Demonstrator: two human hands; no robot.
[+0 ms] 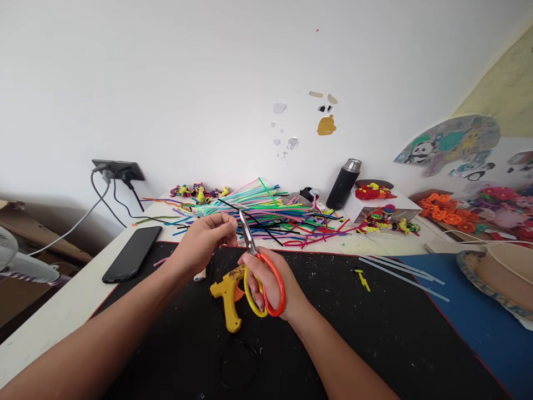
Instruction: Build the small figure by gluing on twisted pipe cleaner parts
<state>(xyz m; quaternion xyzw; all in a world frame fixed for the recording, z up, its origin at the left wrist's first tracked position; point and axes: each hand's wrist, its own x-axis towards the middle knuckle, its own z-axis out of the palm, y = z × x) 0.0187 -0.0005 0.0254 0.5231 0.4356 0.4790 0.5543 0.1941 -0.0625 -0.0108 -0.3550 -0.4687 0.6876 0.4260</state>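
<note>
My right hand point(272, 286) grips a pair of scissors point(250, 241) with one red and one yellow handle. The metal blades point up and away, almost together. Just left of the blade tips, my left hand point(212, 234) is closed in a pinch; whatever its fingertips hold is too small to make out. Below and between the hands, a yellow hot glue gun point(229, 297) lies on the black mat point(175, 344). Behind the blades spreads a heap of colourful pipe cleaners point(270, 208), with a dark one crossing near the tips.
A phone point(132, 254) lies at the left, near a wall socket point(119, 169) with cables. A black flask point(343, 183) stands at the back. Clear glue sticks point(403, 272), yellow scraps point(363, 280) and a basket point(495, 278) are at the right, below orange pieces point(447, 211).
</note>
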